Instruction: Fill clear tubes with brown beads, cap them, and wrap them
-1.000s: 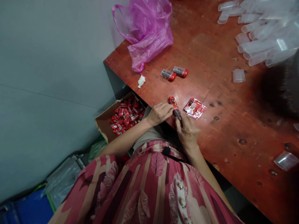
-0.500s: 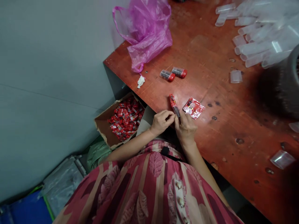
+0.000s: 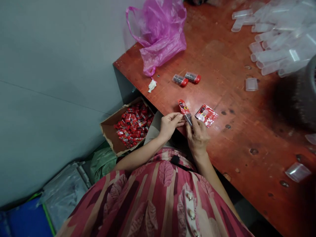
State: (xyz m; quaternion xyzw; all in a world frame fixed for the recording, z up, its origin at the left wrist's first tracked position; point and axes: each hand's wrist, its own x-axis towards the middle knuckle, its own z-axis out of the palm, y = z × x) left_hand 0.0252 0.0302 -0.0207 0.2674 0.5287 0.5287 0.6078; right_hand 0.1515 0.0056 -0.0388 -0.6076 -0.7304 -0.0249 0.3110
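I have the right hand (image 3: 198, 134) clamped on the red packet (image 3: 184, 110) at its eleven o'clock; the left hand (image 3: 170, 125) has it at two, grip unclear from here.

left hand (image 3: 171, 125): loosely curled | right hand (image 3: 198, 134): curled, back upward | hands: close together | forearms (image 3: 141, 153): converging

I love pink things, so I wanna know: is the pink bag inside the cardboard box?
No, the pink bag lies on the table, while the cardboard box has red packets in it.
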